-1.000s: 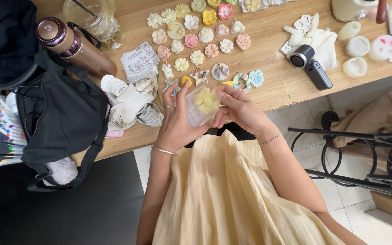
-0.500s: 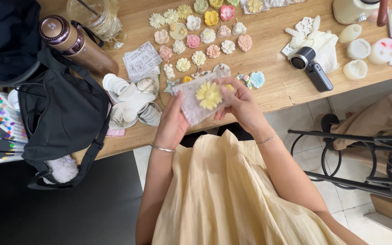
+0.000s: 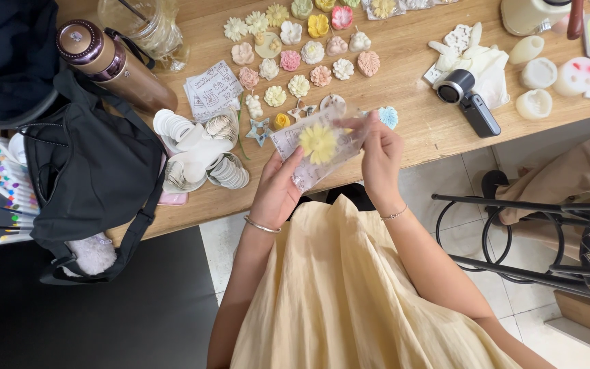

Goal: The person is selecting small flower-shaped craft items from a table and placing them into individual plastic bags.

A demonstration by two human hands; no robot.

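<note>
- Your left hand (image 3: 276,195) grips the lower end of a clear plastic bag (image 3: 319,147), fingers closed on it.
- Your right hand (image 3: 380,160) pinches the bag's upper right edge, thumb and fingers shut on the plastic.
- Inside the bag sits a yellow flower (image 3: 318,143), held above the near edge of the wooden table (image 3: 418,116).
- Just left lie white dishes (image 3: 199,154), with a black bag (image 3: 90,178) beyond them.
- Farther back, rows of pastel flowers (image 3: 300,51) cover the table, a small camera (image 3: 469,102) to their right.
</note>
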